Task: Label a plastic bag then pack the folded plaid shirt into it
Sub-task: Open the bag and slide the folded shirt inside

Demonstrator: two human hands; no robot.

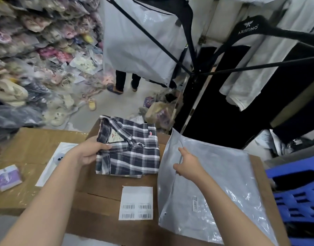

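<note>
A folded navy and white plaid shirt lies on a cardboard box top. My left hand grips the shirt's left edge near the collar. To the right lies a clear grey plastic bag with a small barcode label stuck on it. My right hand pinches the bag's left edge, which looks like its opening. A white sheet of barcode stickers rests on the cardboard between my arms.
A flat white bagged item and a small purple packet lie left of the shirt. A blue plastic crate stands at right. Bagged goods are piled at left, hangers and garments hang above right, and a person's legs stand beyond the box.
</note>
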